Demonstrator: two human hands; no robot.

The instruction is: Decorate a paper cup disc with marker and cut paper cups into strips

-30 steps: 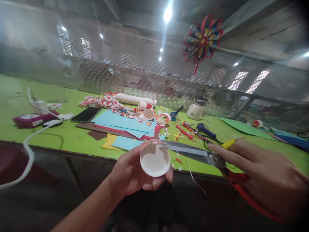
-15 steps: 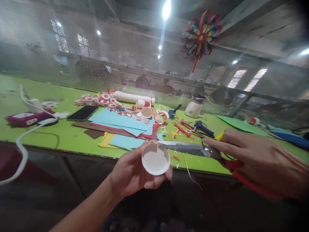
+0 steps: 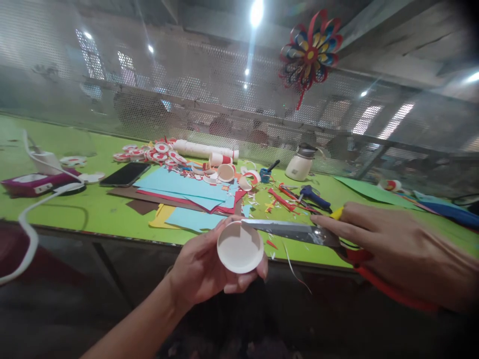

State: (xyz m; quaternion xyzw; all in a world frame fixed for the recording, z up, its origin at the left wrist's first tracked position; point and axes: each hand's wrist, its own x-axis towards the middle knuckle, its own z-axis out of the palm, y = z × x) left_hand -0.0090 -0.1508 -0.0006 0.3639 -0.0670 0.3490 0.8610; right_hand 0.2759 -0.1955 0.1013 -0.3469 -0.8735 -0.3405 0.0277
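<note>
A white paper cup (image 3: 240, 248) is in my left hand (image 3: 204, 269), its round mouth turned up toward me. My fingers wrap around its side and underneath. My right hand (image 3: 396, 244) grips a pair of scissors (image 3: 292, 230) with red and yellow handles. The blades point left and look nearly closed, their tip at the cup's far rim. Whether the rim lies between the blades I cannot tell. Behind the cup lie light blue paper sheets (image 3: 183, 184) over red and brown ones.
On the green table (image 3: 112, 214) are a black phone (image 3: 125, 174), a purple power strip (image 3: 39, 182) with a white cord, and red-and-white cup pieces (image 3: 160, 152). A white kettle (image 3: 299, 163), a blue glue gun (image 3: 315, 197) and paper scraps are at right. A paper flower (image 3: 311, 52) hangs above.
The scissors and my right hand have shifted slightly left, the tip staying at the cup's rim. The cup is tilted a little differently in my left hand. The whole view has moved slightly.
</note>
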